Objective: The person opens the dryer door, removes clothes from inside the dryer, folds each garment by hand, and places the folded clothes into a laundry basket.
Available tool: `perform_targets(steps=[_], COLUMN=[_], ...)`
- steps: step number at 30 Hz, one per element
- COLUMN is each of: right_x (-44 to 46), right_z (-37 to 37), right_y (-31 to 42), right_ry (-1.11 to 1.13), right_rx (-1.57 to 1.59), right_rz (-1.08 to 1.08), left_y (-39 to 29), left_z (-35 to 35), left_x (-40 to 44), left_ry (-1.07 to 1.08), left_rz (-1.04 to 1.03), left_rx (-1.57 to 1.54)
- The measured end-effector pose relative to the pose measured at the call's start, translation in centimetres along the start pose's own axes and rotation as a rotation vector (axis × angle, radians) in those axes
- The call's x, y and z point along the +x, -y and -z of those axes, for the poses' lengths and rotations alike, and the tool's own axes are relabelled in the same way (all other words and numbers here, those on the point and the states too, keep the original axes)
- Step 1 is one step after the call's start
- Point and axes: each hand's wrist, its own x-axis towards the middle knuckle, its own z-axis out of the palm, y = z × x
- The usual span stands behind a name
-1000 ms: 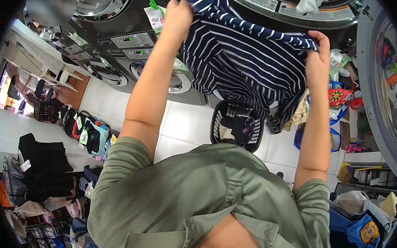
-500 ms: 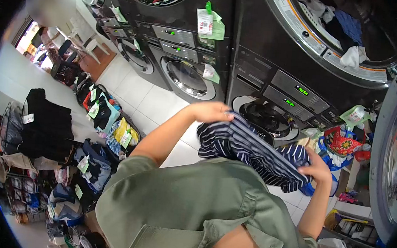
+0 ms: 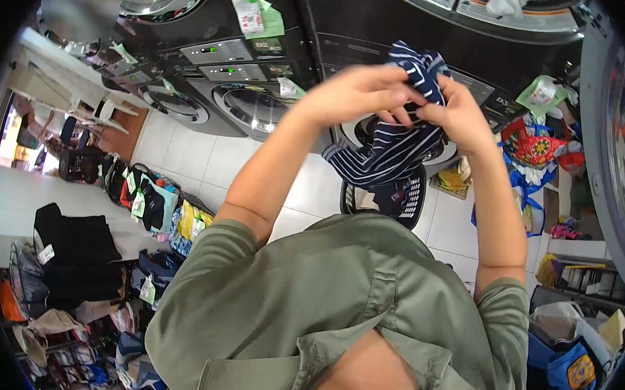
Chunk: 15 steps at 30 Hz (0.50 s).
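A navy garment with white stripes (image 3: 395, 154) hangs bunched in front of me, its exact kind hidden by the folds. My right hand (image 3: 463, 117) is closed on its upper part, thumb and fingers pinching the cloth. At the other side, my left hand (image 3: 363, 96) has its curled fingers at the gathered cloth; they are slightly blurred. The lower folds hang over a black slatted basket (image 3: 420, 195) on the floor, with some light and dark items inside.
Stacked dark machines (image 3: 190, 78) line the far side, with green tags clipped on. An open round door (image 3: 584, 141) stands at the right. Clothes piles (image 3: 77, 251) fill the left, and bags (image 3: 533, 149) sit at the right. A blurred person stands at far left.
The garment was stretched wide between both hands; now it is gathered, with my hands closer together and raised. My view has shifted, and the black basket shows below.
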Motion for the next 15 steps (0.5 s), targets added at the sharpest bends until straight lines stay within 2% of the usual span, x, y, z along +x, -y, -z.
perform_targets(steps=[2, 3, 5, 6, 7, 8, 9, 10, 12, 15], right_x=[-0.1, -0.1, 0.4, 0.6, 0.8, 0.7, 0.3, 0.0, -0.4, -0.7], right_z=[1.3, 1.4, 1.5, 1.4, 2.1, 2.8, 3.2, 3.9, 5.5, 7.4], right_y=[2.7, 3.7, 5.4, 6.0, 6.7, 7.2, 6.9, 5.5, 1.2, -0.7], right_ry=[0.1, 0.126, 0.208, 0.274, 0.27, 0.267, 0.128, 0.122, 0.176, 0.166], right_rx=[-0.097, -0.085, -0.13, -0.016, -0.118, -0.223, -0.259, -0.259, -0.54, -0.367], right_rz=[0.003, 0.023, 0.099, 0.118, 0.131, 0.146, 0.22, 0.221, -0.155, -0.193], left_y=[-1.1, -2.2, -3.7, -3.1, -2.7, -2.5, -2.8, -2.8, -3.1, -2.4], left_z=[2.1, 1.7, 0.9, 0.7, 0.4, 0.2, 0.6, 1.2, 2.0, 2.1], left_x=[-0.1, 0.5, 2.8, 3.6, 4.4, 4.6, 4.7, 4.9, 4.3, 3.8], left_ry=[-0.371, -0.491, -0.357, -0.261, -0.178, -0.137, -0.145, -0.188, -0.249, -0.219], left_rz=[-0.214, -0.494, -0.811, -0.627, -0.438, -0.187, 0.012, 0.017, 0.097, 0.304], left_rx=[0.316, 0.584, 0.818, 0.792, 0.777, 0.606, 0.503, 0.577, 0.321, 0.222])
